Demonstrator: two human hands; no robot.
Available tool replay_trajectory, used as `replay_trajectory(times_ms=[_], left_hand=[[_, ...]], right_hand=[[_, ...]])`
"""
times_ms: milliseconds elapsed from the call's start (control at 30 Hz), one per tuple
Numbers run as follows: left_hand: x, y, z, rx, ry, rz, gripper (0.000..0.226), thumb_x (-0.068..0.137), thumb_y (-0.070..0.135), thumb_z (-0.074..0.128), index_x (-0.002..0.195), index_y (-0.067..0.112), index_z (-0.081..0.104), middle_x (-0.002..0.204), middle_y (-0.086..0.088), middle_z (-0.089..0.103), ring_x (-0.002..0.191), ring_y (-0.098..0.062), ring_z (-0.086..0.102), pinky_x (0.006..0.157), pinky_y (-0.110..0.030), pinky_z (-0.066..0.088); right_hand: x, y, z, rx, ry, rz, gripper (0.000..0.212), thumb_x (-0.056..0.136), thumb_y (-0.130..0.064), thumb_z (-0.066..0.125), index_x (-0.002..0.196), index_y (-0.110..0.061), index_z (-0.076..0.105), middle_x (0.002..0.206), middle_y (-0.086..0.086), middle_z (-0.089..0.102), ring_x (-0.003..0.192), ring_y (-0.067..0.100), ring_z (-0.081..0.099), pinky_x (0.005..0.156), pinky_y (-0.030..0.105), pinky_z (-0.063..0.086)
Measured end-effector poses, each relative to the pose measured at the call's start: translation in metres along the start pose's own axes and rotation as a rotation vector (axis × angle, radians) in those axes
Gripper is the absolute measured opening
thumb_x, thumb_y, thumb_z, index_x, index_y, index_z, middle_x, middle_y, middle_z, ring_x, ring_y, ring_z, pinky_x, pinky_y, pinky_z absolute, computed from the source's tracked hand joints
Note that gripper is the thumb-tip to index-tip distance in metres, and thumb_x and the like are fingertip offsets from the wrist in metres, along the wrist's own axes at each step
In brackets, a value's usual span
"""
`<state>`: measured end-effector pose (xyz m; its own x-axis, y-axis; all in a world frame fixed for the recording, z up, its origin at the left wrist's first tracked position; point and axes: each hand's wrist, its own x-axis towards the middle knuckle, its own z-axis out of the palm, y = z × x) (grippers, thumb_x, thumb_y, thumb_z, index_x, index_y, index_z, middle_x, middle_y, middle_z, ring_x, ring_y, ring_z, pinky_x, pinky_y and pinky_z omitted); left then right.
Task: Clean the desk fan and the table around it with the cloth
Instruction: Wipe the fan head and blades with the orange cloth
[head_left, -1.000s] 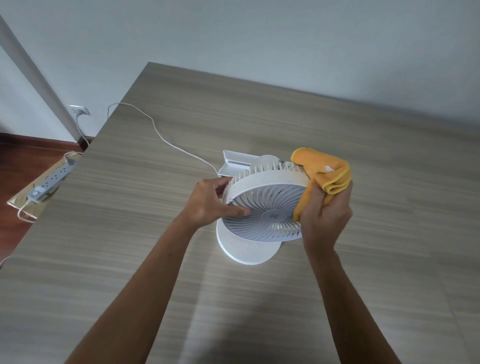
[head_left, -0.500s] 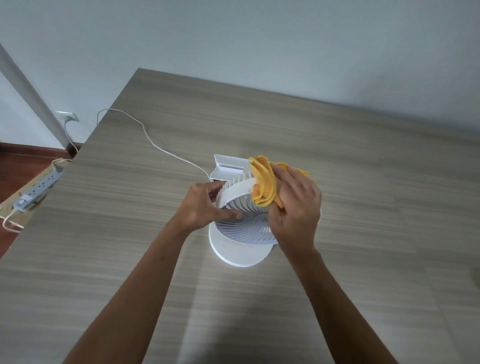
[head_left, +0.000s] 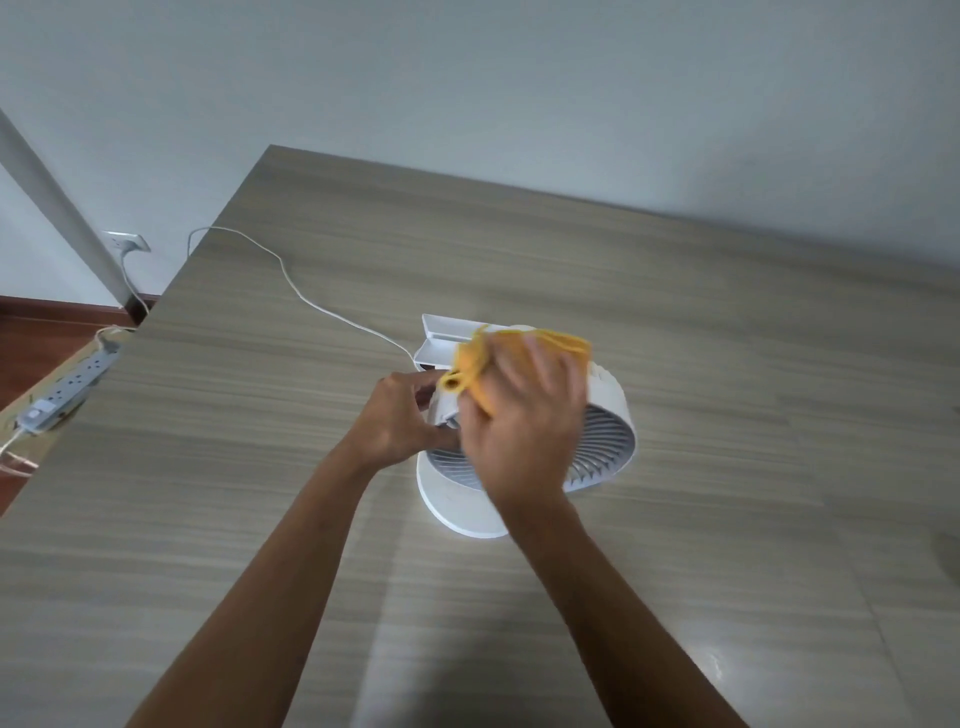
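Wood-grain tabletop (head_left: 727, 364), grey wall behind. White desk fan (head_left: 605, 441) mid-tabletop, grille tilted up. Left hand (head_left: 400, 421) fingers clamped on fan's left rim. Right hand (head_left: 524, 431) blurred, fingers pressing yellow cloth (head_left: 467, 369) onto fan's top. White cord (head_left: 291, 280) runs to left edge; power strip (head_left: 67, 384) beyond it.

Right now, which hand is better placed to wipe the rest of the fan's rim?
Right. The right hand already presses the yellow cloth against the top of the desk fan, while the left hand grips the fan's left edge, steadying it.
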<state>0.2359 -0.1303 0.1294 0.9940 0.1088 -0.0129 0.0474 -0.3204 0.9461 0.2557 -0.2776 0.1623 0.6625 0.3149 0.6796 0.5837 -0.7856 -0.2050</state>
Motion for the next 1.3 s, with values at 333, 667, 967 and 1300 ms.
replay_trajectory(times_ms=[333,667,967,1300], left_hand=[[-0.006,-0.012,0.002,-0.028,0.037,-0.034,0.046,0.046,0.043,0.073,0.077,0.010,0.064,0.075,-0.003,0.066,0.071,-0.007,0.056,0.070,-0.039,0.051],[-0.039,0.055,-0.006,-0.033,0.185,0.180,0.109,0.059,0.063,0.076,0.149,0.027,0.027,0.155,0.007,0.033,0.143,-0.004,0.028,0.114,-0.021,0.026],[-0.007,0.042,0.066,0.486,0.535,0.274,0.043,0.101,0.047,0.030,0.134,0.034,0.054,0.143,0.008,0.053,0.131,-0.010,0.050,0.106,-0.029,0.042],[-0.024,-0.008,0.089,-0.870,0.635,-0.644,0.042,0.097,0.037,0.031,0.087,0.013,0.065,0.087,-0.010,0.066,0.086,-0.025,0.061,0.071,-0.032,0.049]], right_hand=[[0.008,-0.006,-0.021,0.121,-0.375,-0.212,0.066,0.086,-0.044,0.062,0.143,-0.014,0.047,0.152,0.007,0.043,0.144,0.026,0.034,0.119,0.044,0.024],[-0.001,0.071,-0.047,0.476,-0.226,0.335,0.040,0.101,-0.037,0.039,0.135,-0.021,0.054,0.137,-0.006,0.056,0.130,0.009,0.047,0.108,0.042,0.040],[0.003,0.093,-0.036,0.420,-0.287,0.147,0.040,0.097,-0.046,0.040,0.128,-0.025,0.057,0.119,-0.008,0.062,0.111,0.015,0.056,0.092,0.040,0.047],[0.002,0.087,-0.029,0.357,-0.249,0.154,0.050,0.097,-0.055,0.035,0.127,-0.022,0.059,0.118,-0.004,0.064,0.108,0.017,0.057,0.086,0.028,0.044]])
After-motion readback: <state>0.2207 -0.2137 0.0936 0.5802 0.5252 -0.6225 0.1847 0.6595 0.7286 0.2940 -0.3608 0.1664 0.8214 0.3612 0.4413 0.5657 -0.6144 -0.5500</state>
